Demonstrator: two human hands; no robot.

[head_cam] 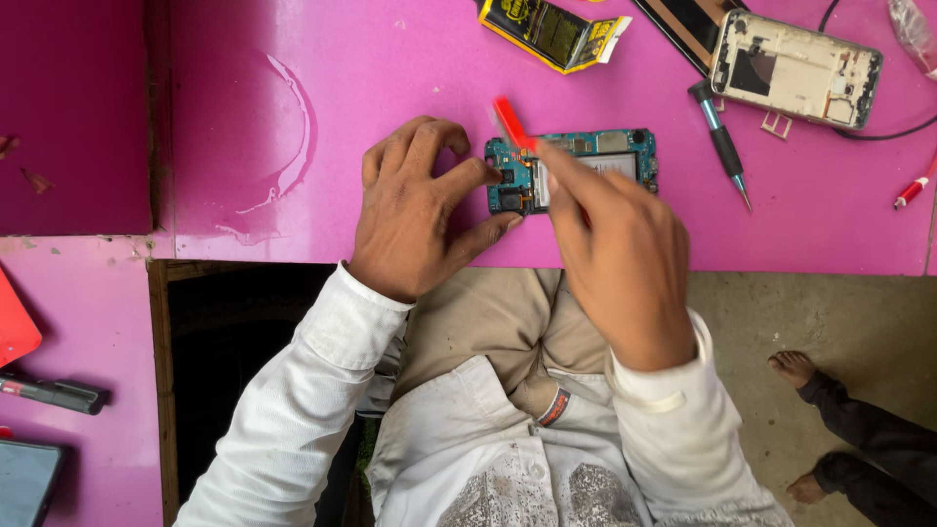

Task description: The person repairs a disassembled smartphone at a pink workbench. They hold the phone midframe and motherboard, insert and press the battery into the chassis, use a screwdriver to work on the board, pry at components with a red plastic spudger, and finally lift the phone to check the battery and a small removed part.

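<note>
A pink worktop (390, 78) fills the upper half of the frame, cut away at lower centre where a person in a white shirt sits. The left hand (415, 210), centre frame, pins the left edge of an opened phone (586, 166) with thumb and fingertips, its grip narrow on the casing. The right hand (620, 259), just right of centre, pinches a red pry tool (510, 123) whose tip meets the phone's exposed blue circuit board. At upper right lie a second opened phone (795, 68) and a black screwdriver (722, 141); a yellow-and-black packet (551, 29) sits at top centre.
</note>
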